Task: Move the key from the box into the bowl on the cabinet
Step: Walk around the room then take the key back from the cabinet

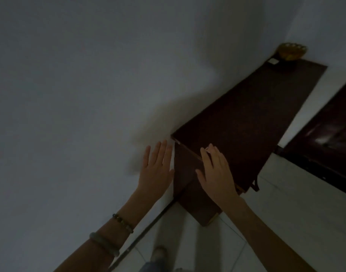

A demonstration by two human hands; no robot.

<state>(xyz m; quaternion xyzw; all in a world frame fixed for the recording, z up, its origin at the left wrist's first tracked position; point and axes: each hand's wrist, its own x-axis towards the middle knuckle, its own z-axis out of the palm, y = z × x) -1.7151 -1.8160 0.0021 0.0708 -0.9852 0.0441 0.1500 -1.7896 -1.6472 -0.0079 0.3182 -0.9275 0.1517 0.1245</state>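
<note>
The scene is dim. A long dark brown cabinet point(246, 118) runs along the white wall toward the upper right. At its far end stands an amber bowl point(292, 53), with a small pale box-like object point(273, 61) just left of it. No key is visible. My left hand point(157, 169) is flat and open, fingers apart, held by the wall just left of the cabinet's near corner. My right hand point(217, 171) is also open, fingers stretched out over the cabinet's near end. Neither hand holds anything.
A white wall point(89, 85) fills the left side. Pale floor tiles point(286, 203) lie to the right of the cabinet. A dark piece of furniture point(329, 142) stands at the right edge. My foot point(158, 254) shows at the bottom.
</note>
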